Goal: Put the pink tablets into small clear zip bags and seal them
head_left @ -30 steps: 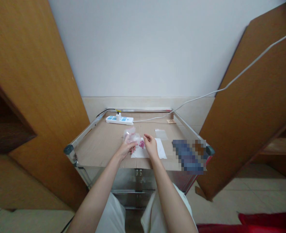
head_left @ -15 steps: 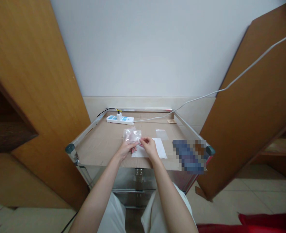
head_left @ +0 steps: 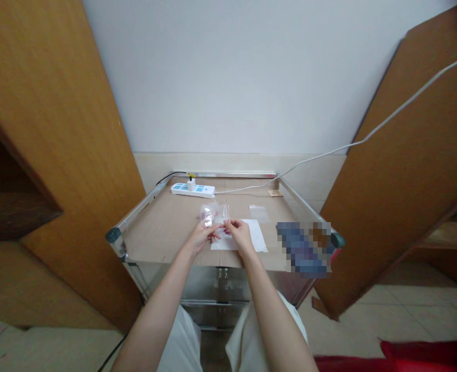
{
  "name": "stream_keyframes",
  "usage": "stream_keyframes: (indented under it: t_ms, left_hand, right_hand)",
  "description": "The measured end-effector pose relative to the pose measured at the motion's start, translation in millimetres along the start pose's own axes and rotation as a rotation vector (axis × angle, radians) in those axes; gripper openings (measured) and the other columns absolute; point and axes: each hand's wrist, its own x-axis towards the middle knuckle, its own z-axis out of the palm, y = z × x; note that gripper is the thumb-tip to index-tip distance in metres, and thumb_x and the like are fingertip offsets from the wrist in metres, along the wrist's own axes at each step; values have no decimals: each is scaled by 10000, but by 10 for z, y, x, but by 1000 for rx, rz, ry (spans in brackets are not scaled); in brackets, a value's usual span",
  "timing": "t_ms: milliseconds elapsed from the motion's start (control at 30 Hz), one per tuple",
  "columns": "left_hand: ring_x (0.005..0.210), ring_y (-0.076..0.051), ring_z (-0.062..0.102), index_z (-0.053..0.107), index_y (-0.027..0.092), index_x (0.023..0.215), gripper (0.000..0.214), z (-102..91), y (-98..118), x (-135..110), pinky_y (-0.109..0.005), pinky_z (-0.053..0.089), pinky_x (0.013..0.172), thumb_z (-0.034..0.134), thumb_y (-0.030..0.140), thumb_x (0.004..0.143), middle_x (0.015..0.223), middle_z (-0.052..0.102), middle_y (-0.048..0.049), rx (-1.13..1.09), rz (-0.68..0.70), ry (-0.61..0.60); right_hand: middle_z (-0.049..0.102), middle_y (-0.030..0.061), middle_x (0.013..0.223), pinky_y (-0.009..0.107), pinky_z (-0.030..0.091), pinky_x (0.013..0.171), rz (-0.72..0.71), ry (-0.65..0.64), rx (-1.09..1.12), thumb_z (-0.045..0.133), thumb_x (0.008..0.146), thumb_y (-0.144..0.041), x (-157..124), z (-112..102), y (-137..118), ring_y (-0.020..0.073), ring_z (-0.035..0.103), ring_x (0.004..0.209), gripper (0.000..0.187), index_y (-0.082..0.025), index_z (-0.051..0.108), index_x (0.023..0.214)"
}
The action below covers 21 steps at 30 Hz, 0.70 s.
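A small clear zip bag (head_left: 213, 213) with a red seal line is held upright over the cart top. My left hand (head_left: 202, 235) pinches its lower left part. My right hand (head_left: 239, 233) pinches its right edge by the red line. Pinkish bits show faintly inside the bag. Under both hands lies a white paper sheet (head_left: 257, 236) on the brown cardboard-lined cart top (head_left: 162, 227).
A second small clear bag (head_left: 258, 213) lies flat beyond the paper. A white power strip (head_left: 193, 190) with a cable sits at the far edge. A blurred dark object (head_left: 304, 250) lies at the cart's right. Wooden panels stand on both sides.
The pink pile seen on the paper a second ago is no longer visible there. My right hand moved left onto the bag, and the bag now stands more upright between both hands.
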Motion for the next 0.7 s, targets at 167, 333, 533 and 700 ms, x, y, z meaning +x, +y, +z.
stream_keyframes:
  t_ms: [167, 333, 533, 700]
  left_hand:
    - [489, -88, 566, 340, 190, 1180, 606, 8, 15, -22, -153, 351, 387, 614, 264, 645, 850, 630, -86, -1, 3, -68]
    - [515, -90, 555, 463, 141, 1027, 480, -3, -25, 11, -162, 366, 409, 650, 252, 599, 829, 628, -86, -27, -6, -42]
    - [545, -77, 546, 566, 131, 862, 316, -46, -96, 87, -178, 414, 505, 658, 256, 586, 720, 608, -33, -115, -24, 53]
    - [557, -82, 553, 572, 130, 814, 253, -55, -72, 96, -185, 427, 511, 585, 335, 666, 699, 605, -40, -214, -55, 73]
  right_hand:
    - [560, -10, 511, 217, 362, 455, -1, 37, 109, 610, 592, -333, 5, -15, -11, 96, 480, 444, 192, -150, 554, 609]
    - [586, -2, 615, 208, 363, 484, -29, 32, 335, 618, 600, -298, 2, -35, -104, 93, 501, 515, 156, -166, 548, 644]
    - [586, -10, 642, 225, 394, 585, -29, 14, 453, 562, 611, -257, -29, -40, -222, 111, 522, 605, 81, -179, 539, 604]
    - [575, -18, 588, 218, 363, 545, 22, 46, 234, 563, 592, -294, -6, -52, -123, 108, 498, 555, 126, -169, 556, 599]
